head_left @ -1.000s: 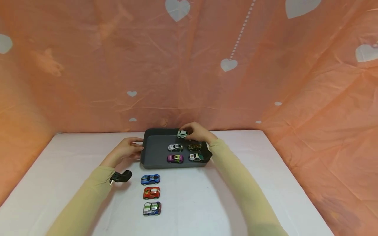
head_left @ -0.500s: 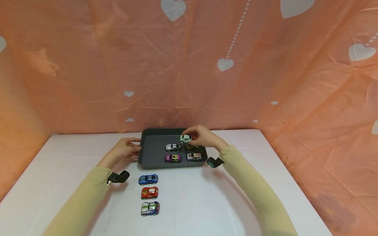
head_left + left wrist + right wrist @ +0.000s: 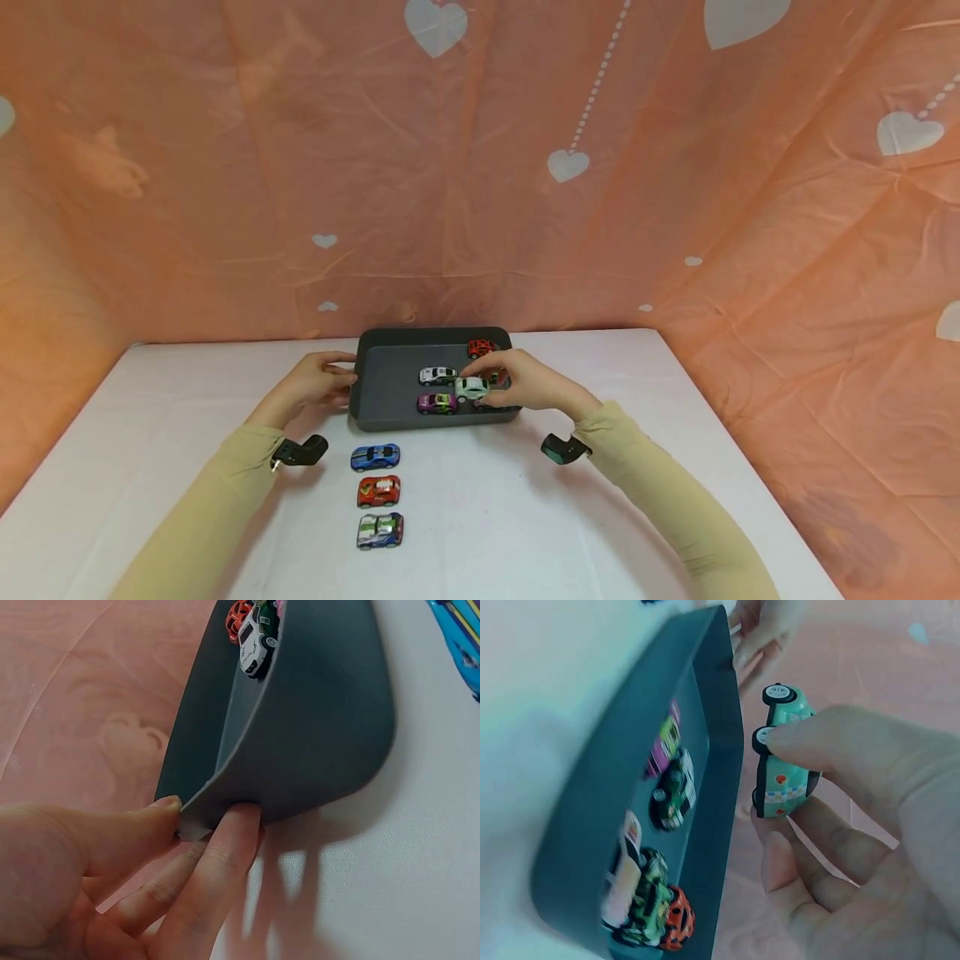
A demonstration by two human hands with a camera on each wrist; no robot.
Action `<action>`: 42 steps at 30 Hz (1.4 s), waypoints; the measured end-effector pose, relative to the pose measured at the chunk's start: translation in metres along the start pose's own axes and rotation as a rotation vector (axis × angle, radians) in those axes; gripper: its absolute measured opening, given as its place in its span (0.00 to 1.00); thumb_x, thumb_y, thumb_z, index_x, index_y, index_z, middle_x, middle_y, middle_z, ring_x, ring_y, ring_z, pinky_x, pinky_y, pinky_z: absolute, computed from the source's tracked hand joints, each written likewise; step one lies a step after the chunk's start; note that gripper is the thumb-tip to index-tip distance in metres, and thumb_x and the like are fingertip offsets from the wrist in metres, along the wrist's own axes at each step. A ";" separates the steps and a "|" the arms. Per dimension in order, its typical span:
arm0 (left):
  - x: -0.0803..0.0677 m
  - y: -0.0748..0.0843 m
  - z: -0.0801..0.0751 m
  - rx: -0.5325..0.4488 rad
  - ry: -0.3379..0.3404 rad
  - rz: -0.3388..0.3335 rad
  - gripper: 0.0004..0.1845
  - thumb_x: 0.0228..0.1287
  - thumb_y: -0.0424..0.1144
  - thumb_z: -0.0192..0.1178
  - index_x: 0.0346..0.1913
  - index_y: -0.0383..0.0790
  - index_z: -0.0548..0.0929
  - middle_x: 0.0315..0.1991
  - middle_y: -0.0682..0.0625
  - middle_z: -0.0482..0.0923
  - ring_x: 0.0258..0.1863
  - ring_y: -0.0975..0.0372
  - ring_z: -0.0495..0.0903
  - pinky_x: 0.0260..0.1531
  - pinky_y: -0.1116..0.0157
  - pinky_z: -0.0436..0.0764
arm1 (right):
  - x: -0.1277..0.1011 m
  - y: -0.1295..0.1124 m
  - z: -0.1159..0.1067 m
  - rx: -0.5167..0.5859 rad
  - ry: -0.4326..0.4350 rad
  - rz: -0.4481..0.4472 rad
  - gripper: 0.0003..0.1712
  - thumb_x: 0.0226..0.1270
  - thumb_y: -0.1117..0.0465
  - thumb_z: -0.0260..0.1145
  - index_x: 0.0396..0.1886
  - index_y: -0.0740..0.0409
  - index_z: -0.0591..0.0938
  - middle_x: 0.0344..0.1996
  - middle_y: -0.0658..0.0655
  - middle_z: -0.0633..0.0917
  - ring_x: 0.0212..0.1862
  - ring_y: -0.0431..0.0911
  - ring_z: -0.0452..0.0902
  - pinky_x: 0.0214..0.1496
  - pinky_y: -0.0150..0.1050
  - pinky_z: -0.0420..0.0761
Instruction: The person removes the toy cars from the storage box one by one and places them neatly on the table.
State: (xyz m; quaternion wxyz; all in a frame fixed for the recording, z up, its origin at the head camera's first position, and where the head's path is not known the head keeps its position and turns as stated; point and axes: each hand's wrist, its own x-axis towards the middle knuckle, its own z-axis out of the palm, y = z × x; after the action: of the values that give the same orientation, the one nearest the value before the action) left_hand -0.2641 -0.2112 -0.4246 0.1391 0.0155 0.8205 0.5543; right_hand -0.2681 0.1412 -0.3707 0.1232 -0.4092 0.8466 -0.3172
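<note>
Pinching a mint-green toy car (image 3: 472, 389) in the right-hand grip (image 3: 528, 379), over the right half of a dark gray tray (image 3: 388, 385). Touching the tray's left end with the left-hand grip (image 3: 311, 384). In the tray, just left of the held car: a white-and-black toy car (image 3: 438, 376) and, nearer the person, a purple-and-yellow toy car (image 3: 437, 404). Near the far right corner, a red-and-black toy car (image 3: 481, 348). Mostly covered by the right-hand grip, apparently at least one more car (image 3: 497, 377). Lined up on the white surface (image 3: 480, 517) in front: a blue toy car (image 3: 375, 457), a red toy car (image 3: 378, 491), a silver-and-green toy car (image 3: 380, 531).
</note>
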 end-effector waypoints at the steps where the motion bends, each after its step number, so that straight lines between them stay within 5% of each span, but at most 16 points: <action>1: 0.000 0.000 0.000 -0.002 -0.001 0.001 0.27 0.68 0.29 0.55 0.67 0.24 0.62 0.50 0.30 0.76 0.35 0.58 0.83 0.32 0.63 0.84 | -0.002 -0.001 0.002 0.006 -0.004 -0.008 0.24 0.58 0.68 0.68 0.56 0.52 0.81 0.53 0.48 0.81 0.48 0.43 0.76 0.45 0.44 0.80; 11: 0.002 0.000 0.000 -0.011 -0.002 -0.002 0.27 0.68 0.29 0.55 0.67 0.24 0.62 0.50 0.29 0.76 0.35 0.57 0.83 0.32 0.63 0.84 | -0.014 -0.007 0.030 -0.028 -0.016 -0.094 0.26 0.55 0.68 0.70 0.56 0.51 0.81 0.51 0.45 0.81 0.49 0.38 0.75 0.51 0.39 0.78; 21: 0.002 0.001 -0.002 0.001 0.008 -0.003 0.26 0.68 0.29 0.55 0.66 0.24 0.63 0.50 0.29 0.77 0.35 0.57 0.83 0.33 0.62 0.84 | -0.015 -0.006 0.063 -0.051 -0.023 -0.126 0.25 0.52 0.71 0.70 0.53 0.57 0.82 0.46 0.50 0.82 0.40 0.41 0.75 0.44 0.33 0.78; 42: 0.001 -0.002 0.001 -0.045 0.000 0.022 0.26 0.68 0.27 0.55 0.66 0.23 0.63 0.50 0.27 0.76 0.34 0.58 0.83 0.34 0.62 0.84 | -0.013 0.005 0.095 -0.092 0.013 -0.074 0.25 0.52 0.68 0.71 0.53 0.53 0.81 0.45 0.45 0.81 0.45 0.34 0.73 0.48 0.27 0.75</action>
State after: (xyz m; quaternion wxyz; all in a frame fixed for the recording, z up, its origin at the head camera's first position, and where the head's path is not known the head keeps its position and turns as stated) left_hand -0.2643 -0.2107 -0.4267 0.1333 0.0215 0.8074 0.5743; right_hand -0.2190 0.1123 -0.4474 0.0870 -0.4435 0.8454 -0.2848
